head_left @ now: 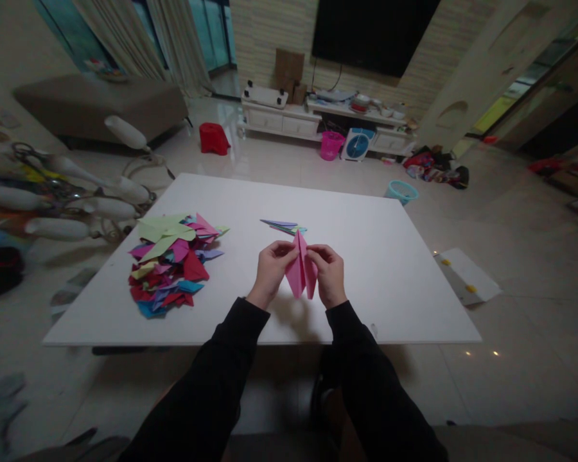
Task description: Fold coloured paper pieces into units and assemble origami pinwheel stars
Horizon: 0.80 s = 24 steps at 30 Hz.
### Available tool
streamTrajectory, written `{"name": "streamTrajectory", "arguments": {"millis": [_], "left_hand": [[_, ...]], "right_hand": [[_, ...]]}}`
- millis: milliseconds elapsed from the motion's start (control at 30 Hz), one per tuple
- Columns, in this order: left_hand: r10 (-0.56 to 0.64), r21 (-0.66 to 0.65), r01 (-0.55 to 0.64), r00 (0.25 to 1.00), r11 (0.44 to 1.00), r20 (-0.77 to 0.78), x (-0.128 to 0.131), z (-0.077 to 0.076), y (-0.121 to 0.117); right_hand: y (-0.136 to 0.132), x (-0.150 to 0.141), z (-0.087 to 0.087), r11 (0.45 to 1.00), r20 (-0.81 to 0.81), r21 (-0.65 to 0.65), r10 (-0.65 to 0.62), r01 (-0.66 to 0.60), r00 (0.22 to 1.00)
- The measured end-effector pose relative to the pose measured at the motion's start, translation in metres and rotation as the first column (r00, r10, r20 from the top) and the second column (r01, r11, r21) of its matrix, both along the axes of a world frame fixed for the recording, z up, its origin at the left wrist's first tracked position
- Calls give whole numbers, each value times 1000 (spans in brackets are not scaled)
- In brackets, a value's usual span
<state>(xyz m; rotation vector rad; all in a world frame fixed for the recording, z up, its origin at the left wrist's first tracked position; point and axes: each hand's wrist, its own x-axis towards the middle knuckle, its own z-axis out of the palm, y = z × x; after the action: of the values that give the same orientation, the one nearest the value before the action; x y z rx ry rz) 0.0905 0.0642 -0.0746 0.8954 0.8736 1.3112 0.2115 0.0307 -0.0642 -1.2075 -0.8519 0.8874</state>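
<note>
A pink paper plane (297,273) is held up over the white table, its pointed nose turned away from me. My left hand (270,266) pinches its left side between thumb and fingers. On the other side, my right hand (328,268) pinches the right wing the same way. Just beyond the plane lie several narrow folded paper planes (284,226) in purple, green and blue, close together. To the left is a heap of colourful folded paper pieces (173,263), some with pointed plane shapes, in red, pink, green, yellow and blue.
The white table (380,276) spans the space before me. A turquoise basket (401,191) stands on the floor behind its far right corner. A lamp with white tubular shades (110,206) is close by the left edge. A red stool (214,138) stands farther back.
</note>
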Motion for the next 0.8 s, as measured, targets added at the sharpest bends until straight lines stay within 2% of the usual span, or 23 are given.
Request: {"name": "streamTrajectory", "arguments": {"millis": [233, 433, 533, 667, 800], "left_hand": [[32, 22, -30, 994, 999, -105, -2, -1, 2], [80, 66, -67, 969, 996, -233, -13, 5, 8], [24, 16, -20, 966, 1000, -257, -20, 3, 12], [-91, -89, 75, 978, 993, -188, -26, 1, 14], [-166, -127, 148, 976, 981, -144, -27, 3, 12]], "right_hand": [[0, -2, -1, 998, 66, -10, -59, 60, 996], [0, 6, 0, 994, 197, 8, -112, 112, 974], [0, 9, -1, 994, 232, -6, -107, 112, 967], [0, 10, -2, 993, 224, -25, -103, 112, 969], [-1, 9, -2, 998, 160, -48, -29, 37, 987]]}}
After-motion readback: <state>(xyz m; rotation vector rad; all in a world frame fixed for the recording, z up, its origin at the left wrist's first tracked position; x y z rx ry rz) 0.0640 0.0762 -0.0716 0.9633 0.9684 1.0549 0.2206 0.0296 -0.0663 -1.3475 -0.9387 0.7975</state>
